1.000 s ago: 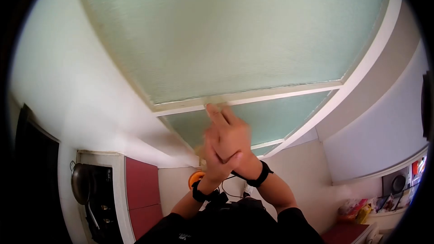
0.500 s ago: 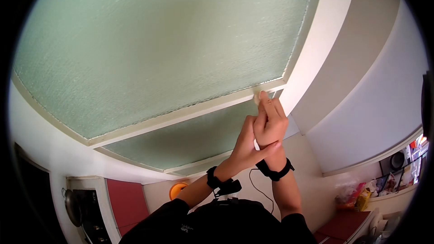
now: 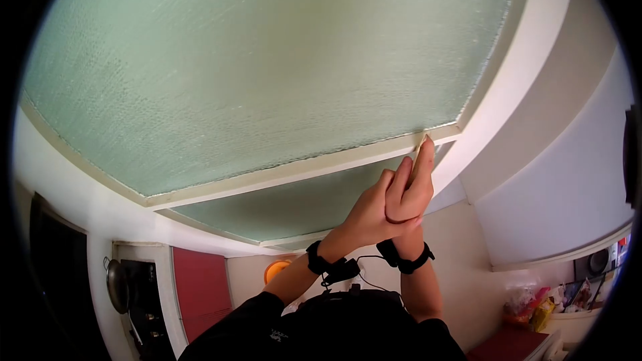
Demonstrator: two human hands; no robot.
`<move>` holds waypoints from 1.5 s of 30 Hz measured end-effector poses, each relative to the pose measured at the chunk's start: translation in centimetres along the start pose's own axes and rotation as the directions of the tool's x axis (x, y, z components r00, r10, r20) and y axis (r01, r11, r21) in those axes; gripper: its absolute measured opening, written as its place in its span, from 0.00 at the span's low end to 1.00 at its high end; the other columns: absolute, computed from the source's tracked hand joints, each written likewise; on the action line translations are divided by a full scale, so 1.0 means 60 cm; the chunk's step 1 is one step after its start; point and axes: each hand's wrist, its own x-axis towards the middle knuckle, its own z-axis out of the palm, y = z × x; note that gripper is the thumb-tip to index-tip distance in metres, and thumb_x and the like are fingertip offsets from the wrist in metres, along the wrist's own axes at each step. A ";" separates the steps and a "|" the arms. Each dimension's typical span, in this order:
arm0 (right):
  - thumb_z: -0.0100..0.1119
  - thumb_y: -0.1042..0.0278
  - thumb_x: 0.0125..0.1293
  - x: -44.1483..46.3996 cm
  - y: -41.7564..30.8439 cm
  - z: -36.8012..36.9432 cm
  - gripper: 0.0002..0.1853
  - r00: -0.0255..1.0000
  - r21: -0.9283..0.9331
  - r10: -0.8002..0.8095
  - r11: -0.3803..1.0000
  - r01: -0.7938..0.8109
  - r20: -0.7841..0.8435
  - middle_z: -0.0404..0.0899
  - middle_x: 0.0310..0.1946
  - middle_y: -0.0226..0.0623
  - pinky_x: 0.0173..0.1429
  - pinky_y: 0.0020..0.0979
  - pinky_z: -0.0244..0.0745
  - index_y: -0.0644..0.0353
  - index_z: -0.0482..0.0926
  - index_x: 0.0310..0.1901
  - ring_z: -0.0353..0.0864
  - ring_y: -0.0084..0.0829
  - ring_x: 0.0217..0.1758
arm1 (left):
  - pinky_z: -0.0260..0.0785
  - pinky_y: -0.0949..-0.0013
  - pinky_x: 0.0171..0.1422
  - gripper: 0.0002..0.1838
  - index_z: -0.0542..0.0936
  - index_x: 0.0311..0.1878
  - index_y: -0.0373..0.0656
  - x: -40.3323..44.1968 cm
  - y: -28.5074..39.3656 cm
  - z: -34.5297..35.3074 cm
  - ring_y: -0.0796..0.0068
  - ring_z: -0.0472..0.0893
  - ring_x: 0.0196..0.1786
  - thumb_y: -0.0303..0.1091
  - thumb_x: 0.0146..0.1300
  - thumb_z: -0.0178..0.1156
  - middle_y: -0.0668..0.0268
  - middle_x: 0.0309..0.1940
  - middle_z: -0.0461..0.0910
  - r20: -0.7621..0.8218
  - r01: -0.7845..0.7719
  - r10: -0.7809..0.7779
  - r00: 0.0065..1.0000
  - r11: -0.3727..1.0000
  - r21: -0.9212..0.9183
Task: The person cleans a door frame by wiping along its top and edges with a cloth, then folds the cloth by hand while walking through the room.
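My right hand (image 3: 412,190) reaches up to the pale crossbar (image 3: 314,166) of a frosted glass door, near its right-hand corner. Between its fingers and the bar shows the edge of a thin, pale, cloth-like piece (image 3: 420,148); the rest of it is hidden by the fingers. My left hand (image 3: 368,210) is closed around the lower part of the right hand, near the wrist. Above the bar is a large frosted glass pane (image 3: 267,67), with a lower pane (image 3: 281,204) beneath it. Both wrists wear black straps.
An orange basin (image 3: 275,270) stands on the floor below. At left are a red cabinet (image 3: 200,289) and a hanging pan (image 3: 117,285). Bags (image 3: 528,304) sit on the right near another red cabinet (image 3: 509,343). A dark cable hangs by my body.
Both hands have slid right along the crossbar toward the corner, still clasped. Less of the pale piece shows now. The view has shifted slightly.
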 end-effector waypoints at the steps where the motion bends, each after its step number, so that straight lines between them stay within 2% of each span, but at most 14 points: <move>1: 0.45 0.81 0.67 -0.008 -0.013 0.009 0.27 0.997 0.025 0.054 0.998 -0.056 0.050 0.77 0.52 0.60 0.43 0.31 0.76 0.74 0.63 0.68 0.80 0.45 0.35 | 0.73 0.61 0.52 0.42 0.64 0.65 0.32 -0.013 -0.003 -0.014 0.55 0.81 0.49 0.40 0.53 0.75 0.53 0.48 0.77 0.008 0.029 -0.029 1.000 1.000 -0.007; 4: 0.49 0.81 0.67 -0.035 -0.033 0.056 0.24 0.988 0.012 -0.144 0.989 0.145 -0.052 0.81 0.41 0.54 0.35 0.29 0.76 0.72 0.68 0.65 0.81 0.39 0.28 | 0.68 0.63 0.60 0.49 0.59 0.71 0.29 -0.058 -0.002 -0.054 0.63 0.75 0.56 0.40 0.52 0.76 0.55 0.53 0.71 0.011 0.122 -0.122 0.993 0.991 -0.052; 7: 0.49 0.81 0.66 -0.067 -0.071 0.100 0.24 0.980 0.031 -0.191 0.981 0.193 -0.055 0.81 0.38 0.53 0.34 0.30 0.76 0.71 0.68 0.65 0.79 0.41 0.26 | 0.73 0.62 0.54 0.42 0.65 0.65 0.32 -0.103 -0.005 -0.094 0.57 0.81 0.49 0.38 0.52 0.75 0.55 0.47 0.77 -0.140 -0.002 0.008 0.990 0.999 0.042; 9: 0.50 0.81 0.66 -0.090 -0.099 0.123 0.24 0.981 0.021 -0.195 0.980 0.196 -0.020 0.82 0.37 0.51 0.33 0.31 0.76 0.70 0.69 0.65 0.79 0.42 0.25 | 0.73 0.63 0.54 0.42 0.65 0.66 0.32 -0.131 0.007 -0.125 0.58 0.81 0.49 0.38 0.52 0.75 0.56 0.47 0.77 -0.172 0.005 0.002 0.985 0.999 0.041; 13: 0.46 0.82 0.65 -0.149 -0.168 0.173 0.25 0.985 0.071 -0.105 0.993 0.096 0.134 0.79 0.50 0.58 0.41 0.32 0.77 0.73 0.66 0.65 0.81 0.45 0.33 | 0.65 0.62 0.65 0.46 0.61 0.70 0.30 -0.204 0.023 -0.200 0.62 0.73 0.59 0.39 0.52 0.74 0.55 0.54 0.70 -0.163 0.156 -0.161 0.973 0.987 -0.045; 14: 0.45 0.82 0.65 -0.165 -0.187 0.187 0.25 0.982 0.086 -0.085 0.994 0.071 0.168 0.79 0.52 0.59 0.41 0.32 0.77 0.73 0.66 0.66 0.82 0.45 0.34 | 0.67 0.62 0.63 0.45 0.62 0.69 0.31 -0.224 0.026 -0.220 0.62 0.74 0.57 0.38 0.52 0.74 0.56 0.53 0.71 -0.202 0.143 -0.146 0.968 0.989 -0.028; 16: 0.45 0.82 0.66 -0.194 -0.224 0.222 0.25 0.976 0.117 -0.083 0.991 0.060 0.200 0.81 0.46 0.56 0.35 0.32 0.77 0.70 0.66 0.66 0.81 0.41 0.28 | 0.70 0.63 0.58 0.44 0.63 0.68 0.32 -0.262 0.030 -0.258 0.63 0.78 0.53 0.37 0.52 0.74 0.57 0.49 0.74 -0.279 0.117 -0.110 0.954 0.993 0.008; 19: 0.46 0.81 0.66 -0.240 -0.276 0.274 0.26 0.960 0.129 -0.104 0.989 0.072 0.259 0.82 0.37 0.51 0.28 0.32 0.74 0.66 0.67 0.66 0.79 0.38 0.21 | 0.69 0.63 0.60 0.44 0.62 0.69 0.33 -0.322 0.042 -0.323 0.64 0.76 0.55 0.38 0.53 0.74 0.58 0.50 0.72 -0.326 0.144 -0.138 0.935 0.990 -0.008; 22: 0.46 0.80 0.65 -0.280 -0.330 0.318 0.26 0.952 0.127 -0.114 0.989 0.081 0.285 0.80 0.31 0.49 0.29 0.34 0.74 0.64 0.66 0.67 0.79 0.42 0.22 | 0.63 0.62 0.67 0.45 0.61 0.70 0.32 -0.375 0.055 -0.374 0.64 0.71 0.62 0.38 0.53 0.73 0.58 0.55 0.68 -0.367 0.167 -0.200 0.908 0.978 -0.121; 28: 0.49 0.77 0.63 -0.329 -0.397 0.377 0.27 0.930 0.170 -0.099 0.985 0.040 0.354 0.81 0.31 0.52 0.31 0.40 0.76 0.60 0.68 0.67 0.81 0.52 0.25 | 0.63 0.62 0.68 0.44 0.61 0.71 0.32 -0.436 0.066 -0.453 0.63 0.70 0.62 0.36 0.53 0.71 0.56 0.55 0.68 -0.423 0.154 -0.104 0.900 0.984 0.086; 31: 0.54 0.72 0.62 -0.330 -0.396 0.376 0.30 0.927 0.150 -0.088 0.988 0.034 0.365 0.83 0.34 0.48 0.31 0.42 0.76 0.53 0.67 0.69 0.81 0.50 0.26 | 0.63 0.62 0.67 0.41 0.63 0.69 0.33 -0.438 0.054 -0.450 0.62 0.70 0.61 0.36 0.54 0.70 0.57 0.55 0.68 -0.432 0.122 -0.092 0.897 0.992 0.044; 34: 0.52 0.75 0.61 -0.303 -0.391 0.349 0.28 0.919 0.172 -0.149 0.981 0.091 0.365 0.83 0.34 0.51 0.34 0.42 0.77 0.51 0.71 0.66 0.81 0.54 0.28 | 0.64 0.61 0.65 0.40 0.64 0.67 0.32 -0.428 0.026 -0.429 0.61 0.71 0.59 0.38 0.54 0.70 0.56 0.54 0.68 -0.464 0.065 -0.021 0.886 0.995 0.080; 37: 0.56 0.75 0.58 -0.277 -0.353 0.326 0.29 0.874 0.193 -0.273 0.958 0.211 0.401 0.84 0.41 0.41 0.34 0.40 0.78 0.49 0.72 0.64 0.82 0.46 0.30 | 0.65 0.60 0.63 0.39 0.65 0.65 0.32 -0.395 0.001 -0.387 0.59 0.71 0.57 0.39 0.53 0.70 0.55 0.52 0.68 -0.491 0.004 0.046 0.870 0.995 0.101; 45: 0.54 0.78 0.57 -0.186 -0.270 0.236 0.26 0.869 0.249 -0.313 0.941 0.230 0.383 0.84 0.35 0.45 0.32 0.39 0.77 0.55 0.75 0.60 0.80 0.49 0.27 | 0.65 0.60 0.58 0.36 0.67 0.61 0.31 -0.283 0.007 -0.253 0.57 0.71 0.53 0.40 0.52 0.68 0.53 0.49 0.68 -0.590 -0.103 0.126 0.798 0.992 0.072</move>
